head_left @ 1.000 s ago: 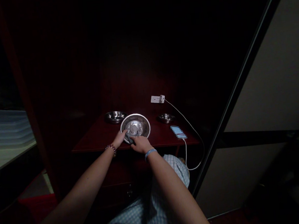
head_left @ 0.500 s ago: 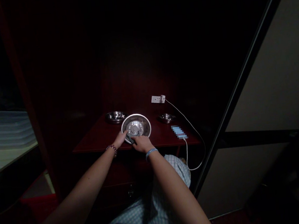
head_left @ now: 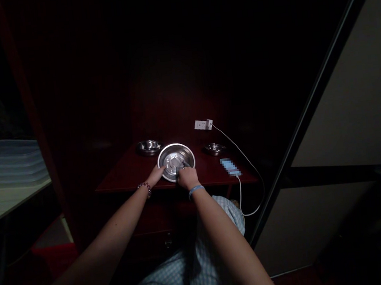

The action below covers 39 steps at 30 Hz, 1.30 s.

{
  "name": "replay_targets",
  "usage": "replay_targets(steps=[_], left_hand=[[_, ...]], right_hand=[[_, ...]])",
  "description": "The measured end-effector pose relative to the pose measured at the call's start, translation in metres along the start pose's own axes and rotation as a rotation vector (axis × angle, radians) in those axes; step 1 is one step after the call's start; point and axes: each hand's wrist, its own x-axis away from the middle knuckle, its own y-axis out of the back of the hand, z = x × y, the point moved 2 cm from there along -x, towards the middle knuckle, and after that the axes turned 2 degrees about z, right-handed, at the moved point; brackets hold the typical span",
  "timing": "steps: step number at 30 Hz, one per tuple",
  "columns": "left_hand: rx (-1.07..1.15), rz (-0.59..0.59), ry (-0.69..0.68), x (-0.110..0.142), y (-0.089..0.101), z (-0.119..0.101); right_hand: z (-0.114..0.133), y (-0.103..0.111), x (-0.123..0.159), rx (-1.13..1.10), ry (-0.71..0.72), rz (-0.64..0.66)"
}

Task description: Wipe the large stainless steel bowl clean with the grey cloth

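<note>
We hold the large metal bowl [head_left: 175,162] tilted towards us at the worktop [head_left: 122,179] — left hand [head_left: 155,176] clamped on its rim at eight o'clock, right hand [head_left: 188,177] closed round a dark, unclear item [head_left: 179,171] at five. A smaller bowl [head_left: 149,148] sits at ten.

Prob. a home rm: dark-red desk [head_left: 126,174] w/ drawer [head_left: 151,244], wall socket [head_left: 200,124], phone [head_left: 230,167] on charging cable [head_left: 240,192].

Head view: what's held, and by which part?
Left hand: large metal bowl, by its near-left rim. Right hand: a dark item, its held part unclear.
</note>
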Motion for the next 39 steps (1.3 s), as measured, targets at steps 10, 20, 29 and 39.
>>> replay_targets(steps=[10,20,29,39], left_hand=[[0.077,0.053,-0.052,0.005,-0.001,-0.002],[0.02,0.088,-0.149,0.017,-0.001,-0.016],[-0.115,0.181,-0.119,0.019,-0.006,-0.015],[-0.097,0.152,-0.144,0.017,-0.006,-0.015]], right_hand=[[0.003,0.001,0.005,-0.005,0.016,0.052],[0.008,-0.005,0.005,-0.044,0.023,0.054],[0.011,-0.007,0.005,-0.082,0.03,0.04],[0.012,-0.008,0.006,-0.088,0.029,0.033]])
